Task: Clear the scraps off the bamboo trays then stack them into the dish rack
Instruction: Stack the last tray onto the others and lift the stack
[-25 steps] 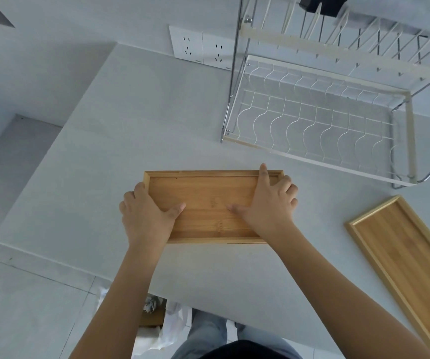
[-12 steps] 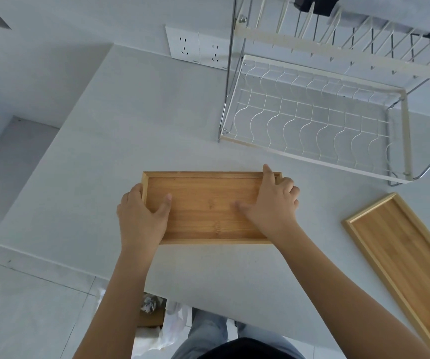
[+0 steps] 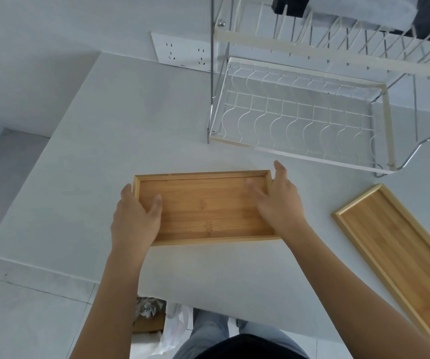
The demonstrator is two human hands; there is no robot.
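A rectangular bamboo tray (image 3: pixel 206 206) lies in front of me on the white counter, with no scraps showing on it. My left hand (image 3: pixel 136 218) grips its left end, thumb inside the rim. My right hand (image 3: pixel 278 200) holds its right end, thumb on the tray floor and fingers over the edge. A second bamboo tray (image 3: pixel 400 257) lies flat at the right, angled toward me. The wire dish rack (image 3: pixel 299 117) stands behind the held tray, and its lower shelf holds nothing.
A wall socket plate (image 3: pixel 182 51) sits behind the rack's left post. Dark and grey items rest on the rack's upper shelf (image 3: pixel 351 11). Below the counter edge, a box with crumpled scraps (image 3: pixel 149 312) and a white bag are on the floor by my legs.
Both hands slid outward toward the tray's ends, the left thumb pulling back toward the left rim. The tray has stayed in about the same spot on the counter.
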